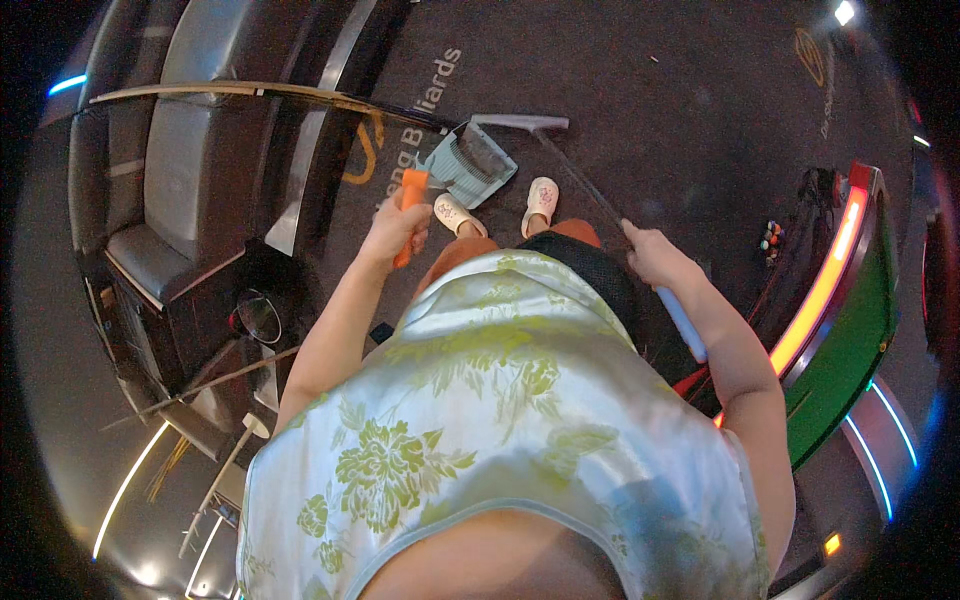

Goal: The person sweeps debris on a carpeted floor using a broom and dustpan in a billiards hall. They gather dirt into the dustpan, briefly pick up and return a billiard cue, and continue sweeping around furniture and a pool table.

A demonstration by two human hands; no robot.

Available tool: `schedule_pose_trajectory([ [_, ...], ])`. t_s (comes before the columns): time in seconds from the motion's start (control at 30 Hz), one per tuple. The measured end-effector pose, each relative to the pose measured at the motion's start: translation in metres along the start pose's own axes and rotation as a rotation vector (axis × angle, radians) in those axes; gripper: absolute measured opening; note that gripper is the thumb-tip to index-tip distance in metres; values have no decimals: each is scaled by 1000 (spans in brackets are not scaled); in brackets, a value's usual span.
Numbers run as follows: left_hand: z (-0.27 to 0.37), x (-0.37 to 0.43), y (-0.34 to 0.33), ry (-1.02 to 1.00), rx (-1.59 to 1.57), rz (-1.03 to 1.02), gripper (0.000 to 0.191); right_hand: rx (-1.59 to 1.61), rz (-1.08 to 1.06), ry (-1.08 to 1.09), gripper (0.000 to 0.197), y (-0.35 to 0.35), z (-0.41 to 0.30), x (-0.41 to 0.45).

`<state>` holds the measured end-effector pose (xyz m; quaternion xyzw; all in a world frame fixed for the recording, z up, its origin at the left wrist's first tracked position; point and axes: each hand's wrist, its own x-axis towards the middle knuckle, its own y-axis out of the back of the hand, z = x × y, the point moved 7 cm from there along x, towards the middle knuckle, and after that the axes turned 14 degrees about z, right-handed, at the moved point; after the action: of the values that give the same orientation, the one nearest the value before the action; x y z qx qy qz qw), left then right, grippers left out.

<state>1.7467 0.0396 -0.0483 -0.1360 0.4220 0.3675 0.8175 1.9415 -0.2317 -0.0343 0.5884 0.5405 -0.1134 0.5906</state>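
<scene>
My left hand is closed round the orange handle of a long-handled dustpan, seen almost end-on. The light-blue pan lies below it by my shoes, with a toothed comb edge and something grey, not clear, inside. With my right hand I grip the long dark pole of a broom or squeegee; a pale blue sleeve covers the pole's near end. Its narrow grey head rests on the dark carpet just beyond the pan, close to the pan's far corner.
Grey padded seats line the left, with a cue stick reaching from them across the carpet. A green billiard table with a glowing edge stands right. Several billiard balls sit beside it. A small white scrap lies on the carpet ahead.
</scene>
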Motion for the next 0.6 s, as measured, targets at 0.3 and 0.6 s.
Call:
schedule_pose_trajectory([
  [0.3, 0, -2, -2, -3, -43, 19, 19, -345, 95, -31, 53, -9, -2, 50],
  [0.6, -4, 2, -9, -41, -18, 34, 18, -72, -80, -122, 55, 31, 0, -7],
])
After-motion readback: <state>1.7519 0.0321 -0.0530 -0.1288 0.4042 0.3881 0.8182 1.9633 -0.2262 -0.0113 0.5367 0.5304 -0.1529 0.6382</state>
